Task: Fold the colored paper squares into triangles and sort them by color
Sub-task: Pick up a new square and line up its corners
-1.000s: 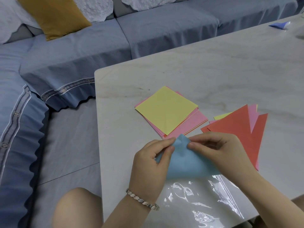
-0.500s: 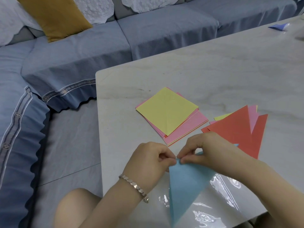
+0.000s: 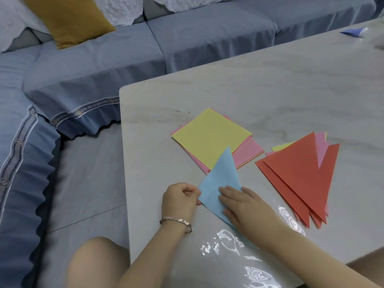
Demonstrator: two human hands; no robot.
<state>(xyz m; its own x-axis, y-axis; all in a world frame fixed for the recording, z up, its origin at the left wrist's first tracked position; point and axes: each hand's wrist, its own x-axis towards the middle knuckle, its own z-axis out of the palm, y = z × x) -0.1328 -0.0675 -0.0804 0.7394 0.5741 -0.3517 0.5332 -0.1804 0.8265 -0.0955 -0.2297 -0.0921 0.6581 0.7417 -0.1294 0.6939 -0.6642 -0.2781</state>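
Right hand (image 3: 247, 206) lies flat, fingers (image 3: 227, 191) spread open, pressing the blue triangle (image 3: 220, 181) to the desk (image 3: 270, 96). Left hand (image 3: 179, 197) pinches its nine-o'clock corner. The triangle's long axis points toward twelve o'clock, overlapping the square stack (image 3: 209, 138); red triangles (image 3: 301, 173) lie at three o'clock, nearer the right hand.

Blue sofa (image 3: 187, 38), mustard cushion (image 3: 68, 19), pale marble table (image 3: 270, 84)

I am seeing a pale marble-look table (image 3: 270, 96) carrying everything. A blue folded triangle (image 3: 220, 179) is lying flat under both hands. Just beyond the hands a stack of squares (image 3: 209, 138), yellow on top, is sitting. Red triangles (image 3: 301, 175) are lying right of the right hand; clear plastic (image 3: 239, 256) is lying nearer than the hands.
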